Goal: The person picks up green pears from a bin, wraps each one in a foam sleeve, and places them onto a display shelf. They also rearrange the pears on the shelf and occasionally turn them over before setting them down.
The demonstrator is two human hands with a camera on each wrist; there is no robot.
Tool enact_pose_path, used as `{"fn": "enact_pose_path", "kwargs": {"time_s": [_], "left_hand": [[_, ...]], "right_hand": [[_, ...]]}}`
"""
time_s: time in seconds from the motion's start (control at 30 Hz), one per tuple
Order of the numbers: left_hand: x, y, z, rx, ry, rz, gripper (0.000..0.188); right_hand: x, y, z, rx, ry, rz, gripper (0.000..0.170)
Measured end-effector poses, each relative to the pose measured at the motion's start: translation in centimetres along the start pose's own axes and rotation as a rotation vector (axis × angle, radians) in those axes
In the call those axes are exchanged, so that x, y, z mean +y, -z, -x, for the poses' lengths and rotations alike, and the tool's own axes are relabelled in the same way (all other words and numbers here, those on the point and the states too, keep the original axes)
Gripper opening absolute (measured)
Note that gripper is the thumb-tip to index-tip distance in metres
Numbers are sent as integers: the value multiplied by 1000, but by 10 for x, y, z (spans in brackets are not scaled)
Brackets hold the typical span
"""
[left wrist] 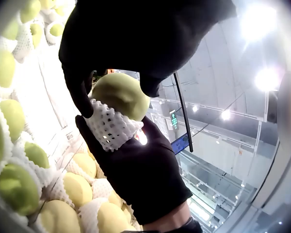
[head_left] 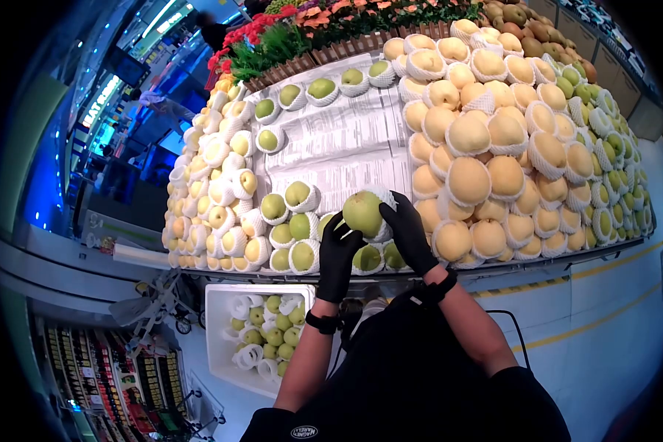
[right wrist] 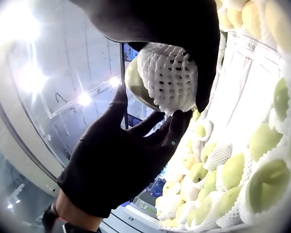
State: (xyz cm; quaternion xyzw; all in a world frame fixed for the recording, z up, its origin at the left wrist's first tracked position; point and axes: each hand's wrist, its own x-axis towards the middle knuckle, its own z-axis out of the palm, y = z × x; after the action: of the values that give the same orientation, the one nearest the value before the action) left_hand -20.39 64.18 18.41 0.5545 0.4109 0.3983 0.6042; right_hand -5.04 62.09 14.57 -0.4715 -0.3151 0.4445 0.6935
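Observation:
A green round fruit (head_left: 362,213) is held between two black-gloved hands above the display's front edge. White foam net (head_left: 382,230) covers its right side; the left part is bare. The left hand (head_left: 339,259) grips the bare side with fingers and thumb, also seen in the left wrist view, where the hand (left wrist: 131,39) arches over the fruit (left wrist: 120,94). My right hand (head_left: 409,234) holds the netted side from the right. In the right wrist view, the right hand (right wrist: 160,22) curls over the foam net (right wrist: 168,77), with the left hand's fingers (right wrist: 157,133) below it.
Netted green fruits (head_left: 300,226) sit at the front of the white-lined display (head_left: 331,140), with more along its back. Yellow fruits (head_left: 468,182) are piled right, paler ones (head_left: 216,151) left. A white foam box (head_left: 221,342) of green fruits stands below. Flowers and low fencing (head_left: 295,68) line the back.

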Motion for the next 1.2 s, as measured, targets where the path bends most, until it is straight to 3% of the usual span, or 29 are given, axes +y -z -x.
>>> {"fn": "enact_pose_path", "kwargs": {"time_s": [0.17,0.23,0.33,0.4,0.47,0.57,0.7,0.73,0.8,0.9,0.93,1.0,1.07,1.17,1.2], "left_hand": [[-16,2,-11,-41,-75,-160,52],[-15,5,-7,-18,-36,-181,47],[-14,13,-3,-51,7,-58,62],[-14,13,-1,-34,-169,-263,78],[-10,11,5,-25,-257,-414,103],[-4,5,15,-38,-351,-531,99],[-31,20,18,-91,-111,-234,82],[-42,26,16,-53,-95,-261,69],[-56,32,18,-109,-14,121,60],[-8,21,31,-46,145,364,39],[-4,22,32,-14,-65,-194,36],[9,21,37,91,-159,-580,29],[-3,33,44,130,-5,-50,30],[-20,57,53,177,94,292,38],[-22,65,60,174,-30,-110,40]], "right_hand": [[-3,-4,6,81,75,391,44],[-10,-3,5,62,-18,366,41],[-16,7,5,-15,-52,112,35],[-21,8,6,-44,-34,-61,22],[-26,9,8,-60,19,90,20],[-15,13,7,-72,99,201,19],[-13,18,9,-77,82,222,25],[-5,21,8,-62,63,220,26],[17,27,4,-32,25,215,28],[15,28,6,-28,16,207,31],[18,30,7,-44,-3,216,32],[25,34,6,-85,-40,233,33],[25,30,9,-100,-98,267,34],[35,18,10,-130,-184,306,37],[39,15,11,-145,-169,354,38]]}}
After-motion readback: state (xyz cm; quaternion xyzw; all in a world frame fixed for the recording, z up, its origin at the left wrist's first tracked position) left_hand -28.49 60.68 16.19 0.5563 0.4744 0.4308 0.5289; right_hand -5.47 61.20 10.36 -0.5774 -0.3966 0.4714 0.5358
